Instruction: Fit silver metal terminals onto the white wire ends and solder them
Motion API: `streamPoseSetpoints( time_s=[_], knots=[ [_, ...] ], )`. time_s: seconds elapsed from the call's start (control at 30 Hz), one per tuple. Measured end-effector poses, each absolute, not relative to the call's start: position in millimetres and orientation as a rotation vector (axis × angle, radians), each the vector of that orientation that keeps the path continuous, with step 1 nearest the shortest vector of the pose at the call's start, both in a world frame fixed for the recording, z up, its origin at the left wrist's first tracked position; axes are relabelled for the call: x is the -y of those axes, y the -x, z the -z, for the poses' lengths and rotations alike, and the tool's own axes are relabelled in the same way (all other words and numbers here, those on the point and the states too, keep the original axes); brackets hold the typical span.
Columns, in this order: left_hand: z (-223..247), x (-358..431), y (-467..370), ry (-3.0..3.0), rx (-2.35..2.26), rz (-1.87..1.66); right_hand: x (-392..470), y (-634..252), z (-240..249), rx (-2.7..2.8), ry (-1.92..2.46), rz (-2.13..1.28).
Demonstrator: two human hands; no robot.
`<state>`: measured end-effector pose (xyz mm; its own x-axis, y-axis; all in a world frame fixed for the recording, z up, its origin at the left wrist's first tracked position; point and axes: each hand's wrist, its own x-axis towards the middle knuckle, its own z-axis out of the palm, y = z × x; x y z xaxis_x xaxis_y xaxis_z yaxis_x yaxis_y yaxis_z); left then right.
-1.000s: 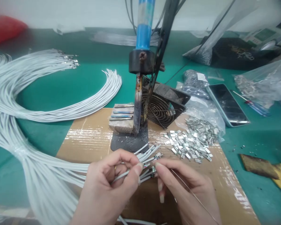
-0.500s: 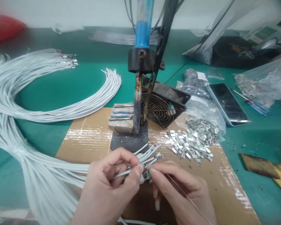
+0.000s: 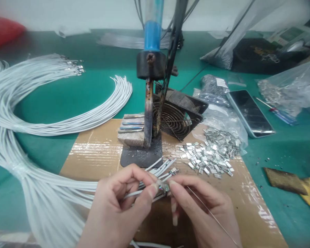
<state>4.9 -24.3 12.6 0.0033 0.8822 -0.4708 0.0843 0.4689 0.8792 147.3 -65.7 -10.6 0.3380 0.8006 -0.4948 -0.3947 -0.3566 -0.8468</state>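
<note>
My left hand [image 3: 126,201] is closed, thumb and forefinger pinching the end of a white cable [image 3: 132,195]. Between the fingertips of both hands sits a small metal plug connector [image 3: 164,186] with a greenish part. My right hand [image 3: 203,206] is closed too, its thumb and forefinger pinched at the connector's right side. A thin solder wire [image 3: 209,212] runs out across the right hand toward the bottom edge. Just behind the fingers lie more white cable ends [image 3: 162,167], some with connectors on them. How the cable meets the connector is partly hidden by my fingers.
A soldering iron [image 3: 148,113] hangs upright over a dark base plate [image 3: 136,156], beside a black fan [image 3: 174,117]. Loose metal connectors [image 3: 212,155] are piled on the cardboard [image 3: 88,148]. Cable bundles [image 3: 18,162] fill the left; a phone [image 3: 251,113] and brush [image 3: 284,181] lie right.
My right fingertips have shifted slightly right, apart from the left ones, and the connector between them shows more clearly. The whole view has moved a little, so the background sits further left.
</note>
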Motion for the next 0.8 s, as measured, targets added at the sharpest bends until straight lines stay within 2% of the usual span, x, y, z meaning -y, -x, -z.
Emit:
streamPoseSetpoints(
  time_s=[0.63, 0.8],
  knots=[
    [-14.1, 25.7, -7.7, -1.064, -1.487, -0.763, 62.7, -153.8, 11.3, 0.641, 1.377, -1.282],
    [-11.4, 25.5, -11.6, -1.047, -1.462, -0.840, 69.6, -151.5, 18.9, 0.800, 1.469, -1.010]
  ],
)
